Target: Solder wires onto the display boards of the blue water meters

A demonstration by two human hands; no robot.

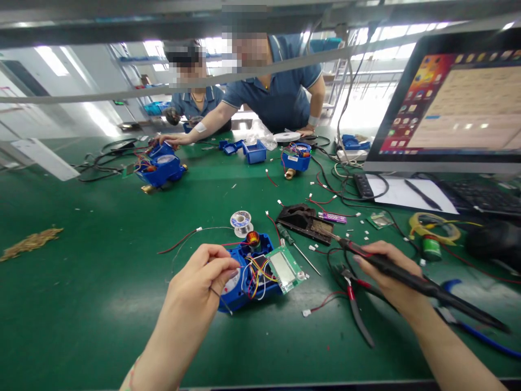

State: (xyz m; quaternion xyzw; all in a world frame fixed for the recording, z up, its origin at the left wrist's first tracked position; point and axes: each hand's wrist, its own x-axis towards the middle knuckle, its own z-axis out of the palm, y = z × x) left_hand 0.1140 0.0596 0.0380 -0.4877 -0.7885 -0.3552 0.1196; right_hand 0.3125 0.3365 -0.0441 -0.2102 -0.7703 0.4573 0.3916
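A blue meter housing (249, 274) with coloured wires, a copper coil and a green circuit board with a display (285, 269) lies in front of me on the green mat. My left hand (203, 285) is pinched shut on a thin solder wire just left of the housing. My right hand (385, 274) is closed round a black soldering iron (411, 279). The iron's tip (325, 233) points left, above the black iron stand (305, 221). A small solder spool (241, 221) sits behind the housing.
Red-handled pliers (356, 307) and a screwdriver (296, 245) lie near my right hand. A monitor (451, 103), keyboard and tape roll (433, 228) fill the right. Two people in blue shirts work across the table by more blue meters (160, 168) (297, 158). Wire scraps lie scattered.
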